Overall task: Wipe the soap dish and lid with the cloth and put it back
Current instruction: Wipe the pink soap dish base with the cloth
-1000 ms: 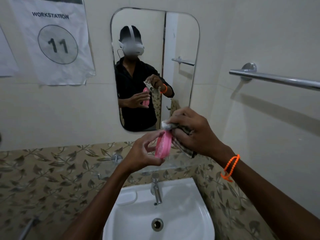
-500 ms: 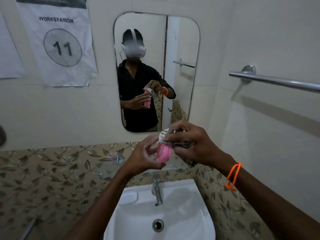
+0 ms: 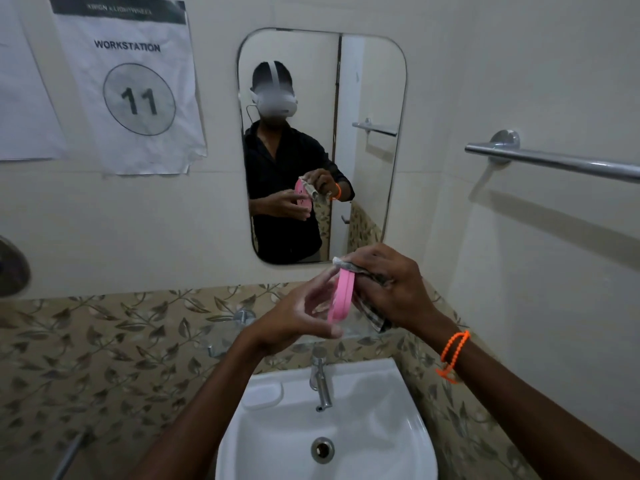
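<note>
The left hand (image 3: 294, 320) holds a pink soap dish part (image 3: 343, 299) on edge, thumb at its lower end and fingertips at its upper end; whether it is the dish or the lid cannot be told. The right hand (image 3: 391, 289) grips a bunched checked cloth (image 3: 372, 308), its fingers curled round the cloth and pressing it against the right face and top edge of the pink piece. An orange beaded bracelet (image 3: 453, 351) circles the right wrist. Both hands are raised in the air above one white washbasin (image 3: 398, 445), which has a single chrome tap (image 3: 320, 382) and a drain at the bottom. Behind them, one rounded mirror (image 3: 381, 81) on a cream wall reflects a person in a dark shirt and white headset, holding the same pink piece and cloth. A band of leaf-patterned tiles (image 3: 104, 341) runs along the wall below. One chrome towel rail (image 3: 554, 161) is fixed to the right wall. Two paper sheets hang at upper left; the nearer sign (image 3: 131, 81) reads "WORKSTATION 11".
</note>
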